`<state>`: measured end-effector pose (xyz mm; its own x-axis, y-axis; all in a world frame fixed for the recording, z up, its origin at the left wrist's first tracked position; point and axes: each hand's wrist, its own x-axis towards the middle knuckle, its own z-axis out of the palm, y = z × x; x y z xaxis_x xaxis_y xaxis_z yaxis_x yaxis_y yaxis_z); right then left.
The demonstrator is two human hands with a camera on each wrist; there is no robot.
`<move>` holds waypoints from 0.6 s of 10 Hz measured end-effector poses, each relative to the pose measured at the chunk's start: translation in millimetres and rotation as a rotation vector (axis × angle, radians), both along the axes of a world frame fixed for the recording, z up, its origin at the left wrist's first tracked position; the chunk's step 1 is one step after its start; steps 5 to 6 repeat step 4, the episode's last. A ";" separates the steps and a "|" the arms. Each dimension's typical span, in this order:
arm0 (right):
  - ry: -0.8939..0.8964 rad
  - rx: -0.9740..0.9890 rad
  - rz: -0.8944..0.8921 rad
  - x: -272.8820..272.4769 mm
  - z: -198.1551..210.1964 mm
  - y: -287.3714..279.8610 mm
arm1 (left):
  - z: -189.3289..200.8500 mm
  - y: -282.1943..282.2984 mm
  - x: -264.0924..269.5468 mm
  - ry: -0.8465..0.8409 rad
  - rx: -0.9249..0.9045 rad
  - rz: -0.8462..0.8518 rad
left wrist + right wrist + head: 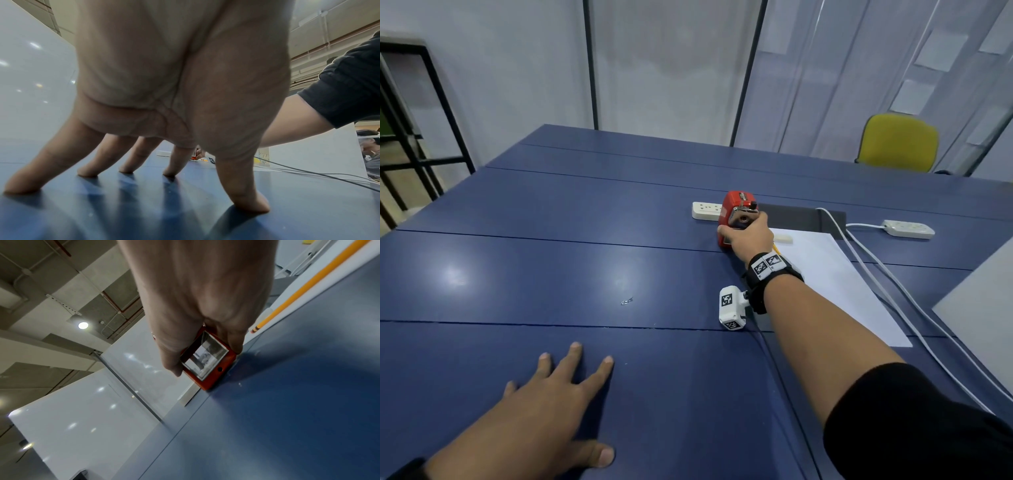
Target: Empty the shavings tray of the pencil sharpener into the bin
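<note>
A red pencil sharpener [734,209] stands on the blue table [551,260] at mid right. My right hand [748,234] grips it from the near side, thumb on the left and fingers round the right. In the right wrist view the sharpener [213,378] shows its clear shavings tray [205,356] in the front face, between my thumb and fingers. My left hand [558,383] rests flat on the table near the front edge, fingers spread; its fingertips [170,172] press the surface. No bin is in view.
A white power strip [705,209] lies just behind the sharpener, another power strip [909,229] at far right with cables [887,291] trailing forward. A white sheet [842,284] and a yellow pencil [292,296] lie under my right arm. A yellow chair [899,142] stands beyond the table.
</note>
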<state>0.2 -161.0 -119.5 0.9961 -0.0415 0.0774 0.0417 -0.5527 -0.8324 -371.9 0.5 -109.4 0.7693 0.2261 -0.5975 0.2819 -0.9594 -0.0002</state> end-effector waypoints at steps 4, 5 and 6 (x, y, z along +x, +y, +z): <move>0.118 0.017 0.067 -51.5 23.4 -27.0 | 11.0 -2.1 -10.7 -0.090 -0.019 0.002; 0.118 0.017 0.067 -51.5 23.4 -27.0 | 11.0 -2.1 -10.7 -0.090 -0.019 0.002; 0.118 0.017 0.067 -51.5 23.4 -27.0 | 11.0 -2.1 -10.7 -0.090 -0.019 0.002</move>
